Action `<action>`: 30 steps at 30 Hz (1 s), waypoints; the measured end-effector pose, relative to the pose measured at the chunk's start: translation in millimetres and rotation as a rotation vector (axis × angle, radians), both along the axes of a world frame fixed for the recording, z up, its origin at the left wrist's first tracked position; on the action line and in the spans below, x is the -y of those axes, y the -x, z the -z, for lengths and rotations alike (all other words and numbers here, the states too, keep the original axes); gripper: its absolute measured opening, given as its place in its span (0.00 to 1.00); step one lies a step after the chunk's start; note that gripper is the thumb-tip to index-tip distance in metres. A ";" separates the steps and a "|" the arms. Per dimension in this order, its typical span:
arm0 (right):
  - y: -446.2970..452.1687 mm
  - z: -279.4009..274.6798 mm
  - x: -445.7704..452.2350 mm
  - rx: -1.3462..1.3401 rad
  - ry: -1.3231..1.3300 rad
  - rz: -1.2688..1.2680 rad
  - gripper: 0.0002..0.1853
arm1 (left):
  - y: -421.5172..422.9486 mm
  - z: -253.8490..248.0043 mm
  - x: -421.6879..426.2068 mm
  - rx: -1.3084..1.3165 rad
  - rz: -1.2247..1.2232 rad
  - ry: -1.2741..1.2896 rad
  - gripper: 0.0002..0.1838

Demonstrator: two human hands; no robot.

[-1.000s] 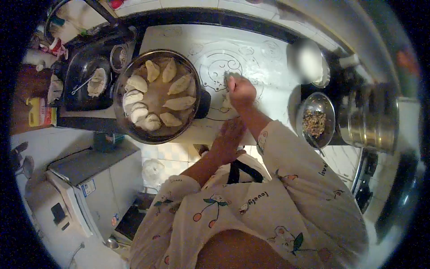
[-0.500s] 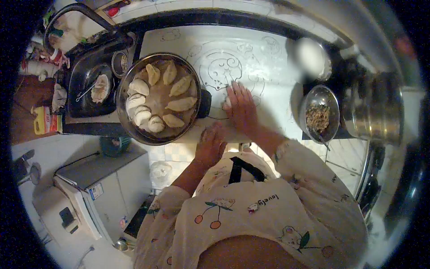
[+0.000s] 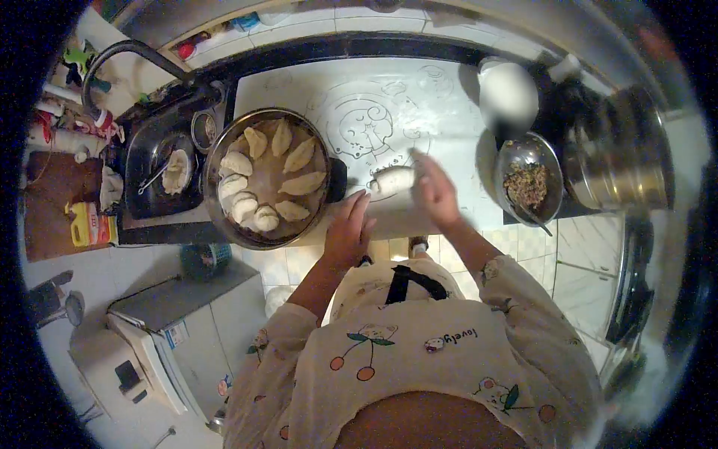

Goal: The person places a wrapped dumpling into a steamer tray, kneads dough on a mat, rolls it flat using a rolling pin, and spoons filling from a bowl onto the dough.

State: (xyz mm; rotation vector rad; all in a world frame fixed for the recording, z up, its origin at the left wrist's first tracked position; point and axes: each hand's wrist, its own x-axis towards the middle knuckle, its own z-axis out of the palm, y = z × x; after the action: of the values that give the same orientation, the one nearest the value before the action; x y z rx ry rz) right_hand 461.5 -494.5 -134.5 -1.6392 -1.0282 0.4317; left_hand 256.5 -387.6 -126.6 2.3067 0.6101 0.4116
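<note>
A short roll of white dough [image 3: 393, 179] lies on the white patterned mat [image 3: 456, 142]. Just right of it, my right hand [image 3: 434, 188] is raised a little and blurred, its fingers apart and holding nothing. My left hand [image 3: 349, 228] rests at the mat's front edge, left of the dough, with fingers spread and nothing in them. Beside my left hand stands a round dark pan [image 3: 273, 179] with several folded dumplings [image 3: 304, 182] set in a ring.
At the right are a metal bowl of minced filling [image 3: 527, 185] with a spoon, a white bowl [image 3: 508, 96] and a large metal pot [image 3: 617, 161]. A black sink [image 3: 161, 153] with a faucet is at the left; a white cabinet [image 3: 194, 322] stands below.
My right hand has lifted off the dough and moved right, leaving the roll in sight. My left hand stays near the front edge. The whole view has shifted slightly.
</note>
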 end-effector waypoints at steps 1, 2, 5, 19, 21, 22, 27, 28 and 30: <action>-12.6 4.0 9.2 0.200 0.076 0.052 0.23 | -6.5 -4.6 -1.1 0.020 0.005 -0.008 0.28; -19.8 10.8 16.9 0.397 0.154 0.107 0.23 | -14.1 -8.8 -2.3 0.040 0.014 -0.017 0.29; -12.4 18.1 18.5 0.358 0.228 -0.043 0.23 | -49.5 -19.0 -3.5 -0.089 0.018 -0.174 0.31; -18.2 -15.6 -1.3 -0.577 0.288 -0.042 0.17 | -73.0 8.2 -13.9 0.222 0.230 1.691 0.21; -16.0 -8.0 -7.0 -0.482 0.216 0.003 0.18 | -74.0 -7.0 -2.5 0.175 0.152 1.572 0.21; -15.3 -5.8 -9.0 -0.436 0.180 0.024 0.18 | -76.4 -15.5 2.7 0.137 0.097 1.447 0.20; -15.2 -5.4 -22.8 -0.397 0.265 0.145 0.20 | -77.9 -2.7 5.9 0.110 0.018 1.262 0.20; -8.0 -13.4 -29.3 -0.309 0.259 0.167 0.21 | -79.2 3.0 8.2 0.115 -0.021 1.265 0.20; -6.4 -24.5 -33.2 -0.001 0.409 0.180 0.23 | -81.3 6.7 10.0 0.084 -0.098 1.247 0.19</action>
State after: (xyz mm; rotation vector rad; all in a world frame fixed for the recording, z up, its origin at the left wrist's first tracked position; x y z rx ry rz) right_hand 467.9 -461.3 -109.9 -2.0754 -0.8161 0.5463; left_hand 337.7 -397.6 -133.3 1.0677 0.6645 0.0908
